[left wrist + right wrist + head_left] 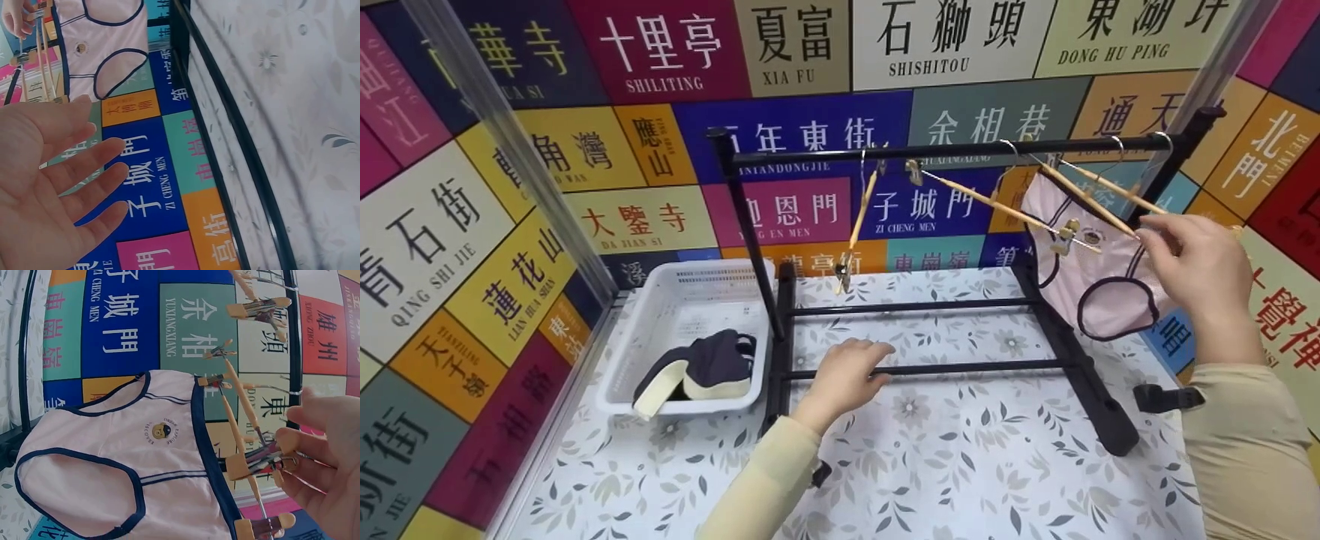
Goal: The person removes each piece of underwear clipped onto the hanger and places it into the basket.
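Observation:
A pair of pink briefs [1072, 277] with navy trim and a small bear print hangs at the right of the black rack, clipped by the waistband to a wooden clip hanger [1091, 199]. My right hand [1207, 262] is at that hanger's right end. In the right wrist view, its fingers pinch the end of a wooden clip [256, 461] at the navy waistband. My left hand [847, 375] hovers near the rack's lower bars, fingers spread and slightly bent, holding nothing. The left wrist view shows its palm and the briefs beyond.
Two bare clip hangers, one angled in the middle [990, 202] and one near the left [861, 210], hang from the rack's top bar [945, 148]. A white basket [615, 375] left of the rack contains dark navy and cream clothing [720, 360]. Sign-printed walls stand behind.

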{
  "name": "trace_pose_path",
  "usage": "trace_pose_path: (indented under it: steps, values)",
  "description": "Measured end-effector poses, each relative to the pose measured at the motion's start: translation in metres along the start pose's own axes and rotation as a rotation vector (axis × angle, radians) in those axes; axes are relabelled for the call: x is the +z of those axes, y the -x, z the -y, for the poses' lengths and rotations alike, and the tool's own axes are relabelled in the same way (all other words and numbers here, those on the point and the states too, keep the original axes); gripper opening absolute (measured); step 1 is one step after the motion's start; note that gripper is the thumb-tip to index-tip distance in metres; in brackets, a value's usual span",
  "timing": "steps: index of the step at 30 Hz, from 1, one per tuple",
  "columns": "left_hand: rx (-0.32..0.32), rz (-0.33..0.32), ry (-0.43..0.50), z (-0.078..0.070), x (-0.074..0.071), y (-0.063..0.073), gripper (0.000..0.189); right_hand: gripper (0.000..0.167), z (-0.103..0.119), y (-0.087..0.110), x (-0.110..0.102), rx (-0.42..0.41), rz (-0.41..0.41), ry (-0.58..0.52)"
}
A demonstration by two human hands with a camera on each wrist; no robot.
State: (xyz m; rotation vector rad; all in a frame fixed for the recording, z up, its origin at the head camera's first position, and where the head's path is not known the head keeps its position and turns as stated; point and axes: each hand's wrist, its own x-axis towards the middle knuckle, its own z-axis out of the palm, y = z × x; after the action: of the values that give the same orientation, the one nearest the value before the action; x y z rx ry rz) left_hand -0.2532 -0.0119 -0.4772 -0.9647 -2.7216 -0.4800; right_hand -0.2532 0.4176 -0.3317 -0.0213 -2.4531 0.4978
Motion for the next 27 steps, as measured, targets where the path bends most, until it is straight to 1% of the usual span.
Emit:
trace_pose_path:
  steps: [3, 6, 8, 12, 15, 17, 21, 27]
  values:
    - [-0.004, -0.003, -0.002, -0.001, -0.005, -0.002, 0.04, 0.038, -0.002, -0.001, -0.005, 0.047, -0.04, 0.009]
    - [-0.011, -0.006, -0.002, -0.002, -0.007, -0.003, 0.041, 0.042, -0.005, -0.006, -0.01, 0.115, -0.049, 0.053]
    - [-0.016, -0.01, 0.002, -0.003, -0.008, -0.004, 0.041, 0.045, -0.008, -0.009, -0.013, 0.17, -0.03, 0.076]
    - [-0.025, -0.017, 0.014, -0.004, -0.011, -0.007, 0.042, 0.05, -0.015, -0.014, -0.017, 0.249, 0.051, 0.129]
    - [-0.034, -0.019, 0.023, -0.006, -0.014, -0.009, 0.043, 0.051, -0.021, -0.018, -0.015, 0.261, 0.111, 0.163]
    - [-0.039, -0.019, 0.03, -0.007, -0.017, -0.01, 0.043, 0.051, -0.025, -0.019, -0.013, 0.255, 0.136, 0.181]
    - [-0.038, -0.028, 0.041, -0.007, -0.023, -0.011, 0.043, 0.048, -0.03, -0.022, -0.008, 0.24, 0.159, 0.205]
    - [-0.018, -0.04, 0.035, -0.009, -0.028, -0.014, 0.045, 0.041, -0.035, -0.027, -0.002, 0.222, 0.166, 0.241]
